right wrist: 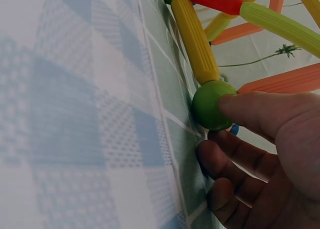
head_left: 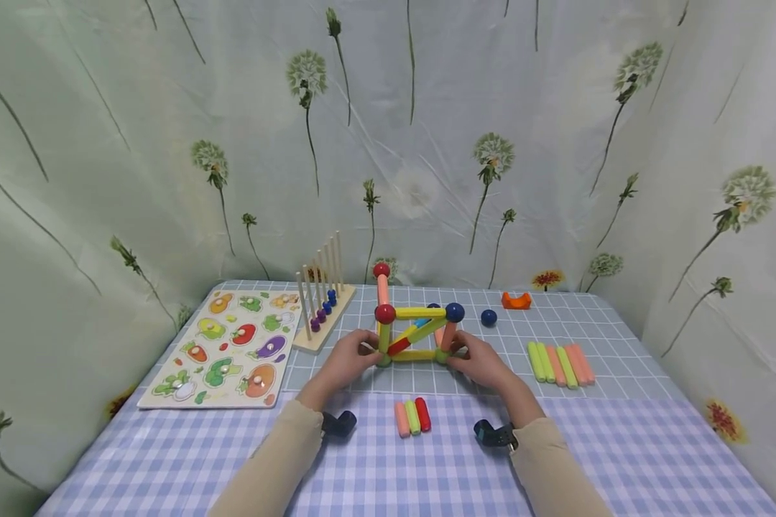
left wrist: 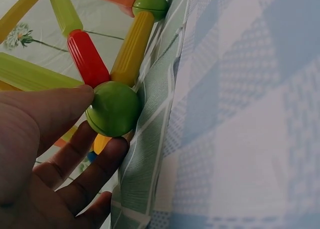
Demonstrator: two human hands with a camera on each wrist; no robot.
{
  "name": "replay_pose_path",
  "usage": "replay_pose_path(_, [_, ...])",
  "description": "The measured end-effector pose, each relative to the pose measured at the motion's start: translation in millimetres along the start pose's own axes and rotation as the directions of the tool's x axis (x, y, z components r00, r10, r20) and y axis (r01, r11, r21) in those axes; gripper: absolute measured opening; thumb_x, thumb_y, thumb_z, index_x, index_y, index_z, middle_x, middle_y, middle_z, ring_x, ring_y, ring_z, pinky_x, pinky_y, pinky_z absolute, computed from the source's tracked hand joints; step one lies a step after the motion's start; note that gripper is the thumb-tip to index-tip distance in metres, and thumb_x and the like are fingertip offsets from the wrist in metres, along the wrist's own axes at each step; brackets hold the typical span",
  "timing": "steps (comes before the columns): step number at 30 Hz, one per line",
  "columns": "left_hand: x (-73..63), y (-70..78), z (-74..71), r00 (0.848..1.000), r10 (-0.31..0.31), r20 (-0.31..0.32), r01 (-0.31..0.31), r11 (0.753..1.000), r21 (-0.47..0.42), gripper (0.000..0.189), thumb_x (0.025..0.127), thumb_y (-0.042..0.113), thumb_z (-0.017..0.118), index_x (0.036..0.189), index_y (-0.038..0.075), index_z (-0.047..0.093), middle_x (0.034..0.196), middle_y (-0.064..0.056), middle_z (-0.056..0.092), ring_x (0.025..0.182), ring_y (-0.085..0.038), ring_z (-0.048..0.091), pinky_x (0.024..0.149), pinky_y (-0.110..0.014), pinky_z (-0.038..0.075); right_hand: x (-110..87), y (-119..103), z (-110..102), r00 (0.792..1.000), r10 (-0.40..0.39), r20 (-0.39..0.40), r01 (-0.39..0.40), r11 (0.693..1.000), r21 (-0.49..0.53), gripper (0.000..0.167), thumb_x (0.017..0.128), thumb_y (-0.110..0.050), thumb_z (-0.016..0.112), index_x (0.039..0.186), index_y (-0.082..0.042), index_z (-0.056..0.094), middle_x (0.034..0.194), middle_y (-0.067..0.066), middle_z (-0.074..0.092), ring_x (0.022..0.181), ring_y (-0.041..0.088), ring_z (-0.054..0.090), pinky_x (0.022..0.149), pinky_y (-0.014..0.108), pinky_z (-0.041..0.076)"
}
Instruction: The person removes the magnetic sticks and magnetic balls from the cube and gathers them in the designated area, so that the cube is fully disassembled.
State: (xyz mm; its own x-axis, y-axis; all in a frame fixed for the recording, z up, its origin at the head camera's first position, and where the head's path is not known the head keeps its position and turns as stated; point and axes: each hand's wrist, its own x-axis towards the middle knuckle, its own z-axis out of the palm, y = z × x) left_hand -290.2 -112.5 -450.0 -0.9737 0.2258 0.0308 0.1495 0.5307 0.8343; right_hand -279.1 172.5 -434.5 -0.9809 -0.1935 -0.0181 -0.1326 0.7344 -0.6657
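Observation:
A frame of magnetic rods and balls stands upright on the grey grid mat, with a yellow rod [head_left: 420, 313] along its top and red and blue balls at upper corners. My left hand [head_left: 349, 357] pinches the green ball [left wrist: 114, 109] at its near left bottom corner, thumb on one side and fingers beneath. At the near right bottom corner, my right hand [head_left: 481, 361] holds another green ball [right wrist: 214, 105] between thumb and fingers. A yellow rod [right wrist: 196, 41] joins both balls. From the left ball a red rod [left wrist: 88, 58] slants upward, continued by a green one.
Three loose rods [head_left: 413, 416] lie on the checked cloth between my forearms. Several green and pink rods [head_left: 561, 365] lie at right, with a blue ball [head_left: 488, 318] and orange piece [head_left: 516, 301] behind. A vegetable puzzle board [head_left: 226, 345] and pegged bead stand [head_left: 323, 323] are at left.

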Motion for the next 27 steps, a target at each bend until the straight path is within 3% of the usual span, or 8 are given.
replay_pose_path(11, [-5.3, 1.7, 2.8, 1.0, -0.015, 0.006, 0.015, 1.0, 0.011, 0.029, 0.09, 0.02, 0.073, 0.117, 0.012, 0.066, 0.115, -0.005, 0.066, 0.103, -0.02, 0.066, 0.088, -0.038, 0.057, -3.3, 2.9, 0.2, 1.0, 0.015, -0.003, -0.015, 1.0, 0.006, 0.036, 0.09, -0.017, 0.072, 0.124, -0.015, 0.06, 0.119, 0.006, 0.065, 0.098, 0.021, 0.06, 0.09, 0.039, 0.054])
replay_pose_path(15, [-12.7, 7.9, -1.9, 0.999, -0.029, -0.026, 0.032, 0.993, 0.115, 0.022, 0.089, 0.03, 0.075, 0.104, 0.016, 0.066, 0.101, 0.0, 0.067, 0.089, -0.015, 0.063, 0.076, -0.032, 0.055, -9.5, -5.1, -10.1, 0.999, -0.011, -0.049, 0.012, 0.999, 0.035, 0.041, 0.09, -0.023, 0.074, 0.126, -0.016, 0.056, 0.119, 0.009, 0.064, 0.094, 0.022, 0.058, 0.08, 0.032, 0.053])
replay_pose_path(17, [-18.6, 17.1, -7.0, 0.998, -0.057, -0.008, 0.057, 0.977, 0.205, 0.022, 0.089, 0.036, 0.074, 0.094, 0.016, 0.067, 0.087, 0.0, 0.065, 0.078, -0.015, 0.059, 0.067, -0.03, 0.05, -13.8, -11.7, -17.8, 0.995, -0.039, -0.088, 0.044, 0.997, 0.057, 0.049, 0.09, -0.024, 0.075, 0.133, -0.016, 0.052, 0.12, 0.011, 0.062, 0.092, 0.022, 0.057, 0.077, 0.029, 0.052])
replay_pose_path(19, [-25.4, 30.4, -12.1, 0.996, -0.072, 0.059, 0.052, 0.955, 0.291, 0.024, 0.089, 0.04, 0.073, 0.089, 0.016, 0.07, 0.079, 0.0, 0.064, 0.07, -0.016, 0.056, 0.063, -0.029, 0.046, -17.6, -19.6, -26.3, 0.988, -0.089, -0.128, 0.097, 0.993, 0.061, 0.058, 0.091, -0.022, 0.074, 0.141, -0.016, 0.046, 0.123, 0.014, 0.062, 0.092, 0.023, 0.058, 0.076, 0.027, 0.052])
replay_pose_path(21, [-30.9, 47.4, -14.4, 0.987, -0.062, 0.149, 0.009, 0.943, 0.332, 0.024, 0.09, 0.04, 0.072, 0.092, 0.016, 0.074, 0.078, 0.001, 0.066, 0.07, -0.016, 0.056, 0.063, -0.029, 0.047, -19.2, -27.7, -34.4, 0.976, -0.151, -0.158, 0.159, 0.987, 0.034, 0.06, 0.091, -0.019, 0.073, 0.144, -0.017, 0.044, 0.124, 0.014, 0.062, 0.091, 0.022, 0.059, 0.076, 0.028, 0.053])
replay_pose_path(23, [-34.0, 66.3, -13.1, 0.978, -0.008, 0.21, -0.066, 0.936, 0.346, 0.024, 0.092, 0.039, 0.071, 0.1, 0.017, 0.076, 0.085, 0.002, 0.07, 0.074, -0.015, 0.059, 0.068, -0.028, 0.05, -18.8, -36.1, -41.7, 0.962, -0.208, -0.175, 0.208, 0.978, -0.02, 0.056, 0.092, -0.018, 0.073, 0.142, -0.019, 0.047, 0.127, 0.014, 0.063, 0.09, 0.022, 0.061, 0.075, 0.03, 0.056])
replay_pose_path(25, [-35.0, 84.6, -9.1, 0.976, 0.065, 0.209, -0.139, 0.922, 0.362, 0.027, 0.093, 0.04, 0.069, 0.108, 0.018, 0.076, 0.095, 0.004, 0.072, 0.08, -0.012, 0.061, 0.072, -0.028, 0.053, -16.1, -42.8, -47.7, 0.949, -0.257, -0.183, 0.245, 0.966, -0.086, 0.051, 0.092, -0.016, 0.073, 0.138, -0.018, 0.052, 0.128, 0.014, 0.064, 0.088, 0.021, 0.061, 0.075, 0.032, 0.057])
replay_pose_path(27, [-33.1, 99.2, -3.5, 0.98, 0.117, 0.163, -0.174, 0.9, 0.4, 0.032, 0.093, 0.041, 0.069, 0.115, 0.018, 0.074, 0.1, 0.004, 0.073, 0.083, -0.011, 0.06, 0.072, -0.027, 0.053, -12.6, -48.1, -51.8, 0.942, -0.285, -0.178, 0.262, 0.954, -0.143, 0.046, 0.092, -0.014, 0.073, 0.134, -0.017, 0.056, 0.128, 0.013, 0.064, 0.087, 0.021, 0.061, 0.074, 0.032, 0.057])
